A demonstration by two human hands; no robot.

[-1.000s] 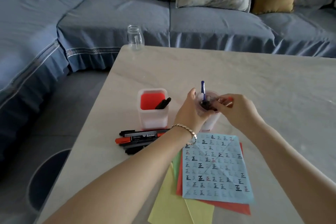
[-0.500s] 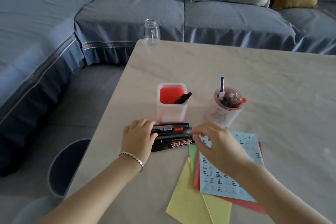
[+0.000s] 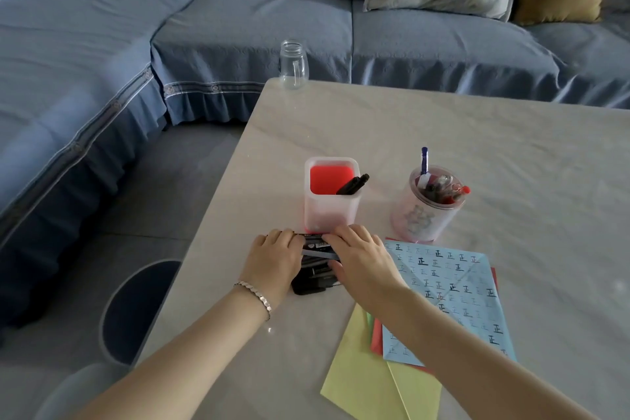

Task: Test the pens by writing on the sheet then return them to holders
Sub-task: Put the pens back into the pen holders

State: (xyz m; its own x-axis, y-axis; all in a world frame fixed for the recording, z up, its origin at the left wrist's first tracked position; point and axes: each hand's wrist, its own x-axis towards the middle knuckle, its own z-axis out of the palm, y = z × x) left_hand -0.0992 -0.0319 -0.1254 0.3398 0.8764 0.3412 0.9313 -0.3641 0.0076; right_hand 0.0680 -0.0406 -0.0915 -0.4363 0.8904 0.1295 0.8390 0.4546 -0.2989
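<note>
Several black markers (image 3: 315,278) lie in a pile on the table, just in front of a square translucent holder (image 3: 329,215) with a red inside. My left hand (image 3: 272,261) curls its fingers round the left ends of the pile. My right hand (image 3: 361,257) lies over the right ends, its fingers on top and its thumb under them. Two black markers (image 3: 353,183) stand in the square holder. To the right, a round clear cup (image 3: 426,215) holds several pens, one of them blue and sticking up. A blue sheet (image 3: 453,286) with written characters lies under my right forearm.
Yellow paper (image 3: 368,378) and red paper (image 3: 376,334) lie under the blue sheet. An empty glass jar (image 3: 294,65) stands at the table's far left corner. The table's left edge (image 3: 204,242) runs close beside my left hand. A blue sofa (image 3: 238,31) wraps round behind and to the left.
Both hands left the round cup and came down to the marker pile. They have now closed in on it from both ends, the right hand sliding left over the markers.
</note>
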